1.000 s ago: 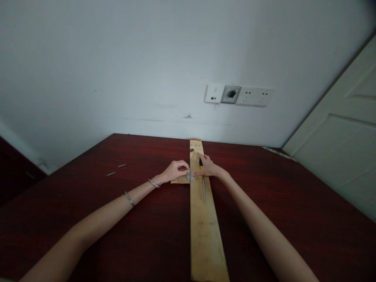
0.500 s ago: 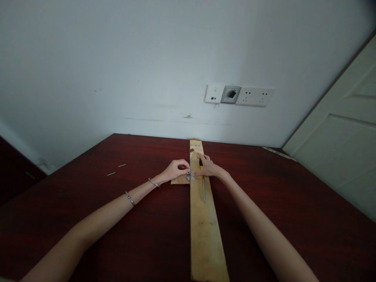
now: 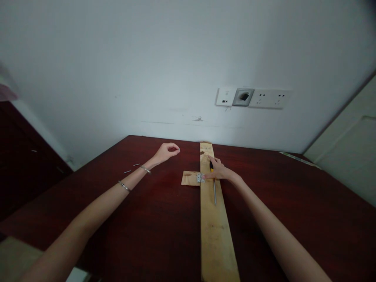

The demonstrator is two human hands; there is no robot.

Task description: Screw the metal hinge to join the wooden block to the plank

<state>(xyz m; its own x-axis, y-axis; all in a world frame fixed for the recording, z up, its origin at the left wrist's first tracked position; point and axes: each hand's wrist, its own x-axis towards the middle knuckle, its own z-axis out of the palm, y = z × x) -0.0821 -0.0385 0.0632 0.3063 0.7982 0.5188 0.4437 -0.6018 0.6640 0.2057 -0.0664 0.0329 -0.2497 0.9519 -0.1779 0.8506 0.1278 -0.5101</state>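
Note:
My left hand (image 3: 167, 152) is raised over the table, left of the wooden board (image 3: 216, 235), thumb and forefinger pinched together. A tiny pale bit (image 3: 179, 149) shows at the fingertips, too small to name. My right hand (image 3: 219, 169) rests on the board with its fingers apart. Its thumb presses on a metal hinge (image 3: 199, 178) that bridges the long board and a short wooden piece (image 3: 188, 178) on its left. Beneath the right hand lies a screwdriver (image 3: 214, 192) with a black and yellow handle, its shaft pointing toward me.
Two thin metal pins (image 3: 127, 171) lie on the dark red table (image 3: 152, 227) beyond my left wrist. A flat strip (image 3: 299, 159) lies at the far right edge. Wall sockets (image 3: 266, 98) sit on the white wall behind. A pale door (image 3: 349, 137) stands at the right.
My left hand has lifted off the hinge and moved left and away from me, still pinched. The hinge shows more clearly. My right hand stays on the board; the whole view has shifted.

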